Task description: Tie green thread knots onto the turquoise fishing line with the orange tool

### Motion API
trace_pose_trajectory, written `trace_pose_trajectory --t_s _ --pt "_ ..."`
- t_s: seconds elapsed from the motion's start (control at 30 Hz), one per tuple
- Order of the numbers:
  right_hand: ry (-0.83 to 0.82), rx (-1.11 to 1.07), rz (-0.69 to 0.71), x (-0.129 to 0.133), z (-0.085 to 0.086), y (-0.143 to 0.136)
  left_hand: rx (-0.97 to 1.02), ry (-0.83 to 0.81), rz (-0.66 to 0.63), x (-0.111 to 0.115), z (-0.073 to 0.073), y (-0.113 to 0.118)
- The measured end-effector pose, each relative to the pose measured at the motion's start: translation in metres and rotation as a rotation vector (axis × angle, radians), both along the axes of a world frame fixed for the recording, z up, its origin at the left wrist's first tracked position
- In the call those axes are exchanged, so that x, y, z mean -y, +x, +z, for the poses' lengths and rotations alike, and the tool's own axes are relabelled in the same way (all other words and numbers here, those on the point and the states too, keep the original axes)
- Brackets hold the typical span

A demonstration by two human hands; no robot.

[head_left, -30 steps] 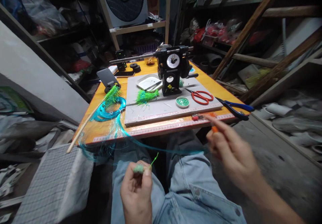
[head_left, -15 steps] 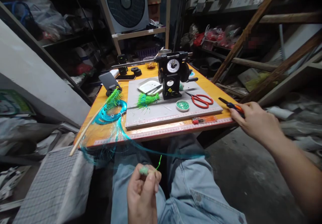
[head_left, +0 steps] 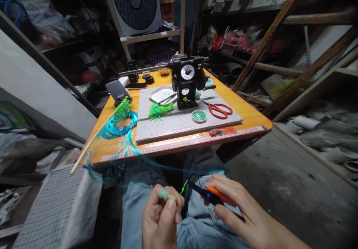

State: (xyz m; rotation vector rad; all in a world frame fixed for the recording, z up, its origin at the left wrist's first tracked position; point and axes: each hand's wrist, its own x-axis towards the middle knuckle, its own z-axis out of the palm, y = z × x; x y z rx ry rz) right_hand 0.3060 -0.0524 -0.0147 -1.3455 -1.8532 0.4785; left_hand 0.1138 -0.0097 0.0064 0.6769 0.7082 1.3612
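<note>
Above my lap, my left hand pinches a small pale-green fuzzy piece, with a knotted bright green cord sticking out beyond the fingertips. My right hand is wrapped round a tool with orange and black handles. The tool's dark narrow tip is beside the end of the green cord; whether they touch I cannot tell. Loose blue strands hang over the table's front edge, behind both hands.
The orange table holds a grey board with a black winding machine, red-handled scissors, a dish of green beads and green bristles. A blue coil and a wooden stick lie at left.
My right hand has come from the table's right corner to my lap with the orange-handled tool. My left hand still holds the fuzzy piece. The view has shifted slightly.
</note>
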Motion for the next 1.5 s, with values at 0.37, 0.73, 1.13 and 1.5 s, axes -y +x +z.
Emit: trace_pose_trajectory --t_s 0.37,0.73,1.13,1.5 --pt "0.019 0.066 0.045 -0.015 0.040 -0.015 -0.170 0.007 -0.066 0.001 -0.004 -0.005" --pt "0.124 0.072 0.027 -0.016 0.044 -0.027 -0.797 0.062 0.070 -0.001 0.013 -0.001" --pt "-0.012 0.162 0.047 -0.025 0.039 -0.022 -0.735 0.130 -0.145 0.002 0.003 -0.007" --pt "-0.032 0.107 0.054 -0.026 0.033 -0.021 -0.556 0.112 -0.044 0.008 -0.011 0.002"
